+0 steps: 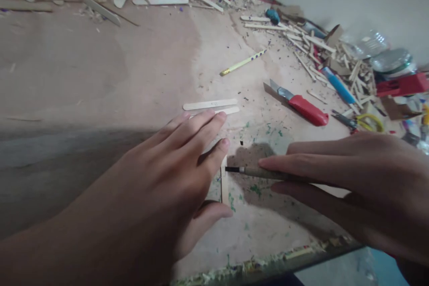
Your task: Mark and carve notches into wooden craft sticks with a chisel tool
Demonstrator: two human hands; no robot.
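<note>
Pale wooden craft stick [225, 190] is lying on the worktop [134, 67] approx. 6 o'clock; unclenched L hand [174, 174] is pressing over it, fingers extended. At 4 o'clock, R hand [351, 178] is gripping a wood-handled chisel [253, 172], dark tip touching the stick. Red-handled utility knife [308, 109] is resting betw. 2 & 3; 2 more craft sticks [209, 104] are lying nr 12, by L fingertips.

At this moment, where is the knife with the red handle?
In the head view, the knife lies right of centre, beyond the right hand, left of the yellow-handled tool.
</note>
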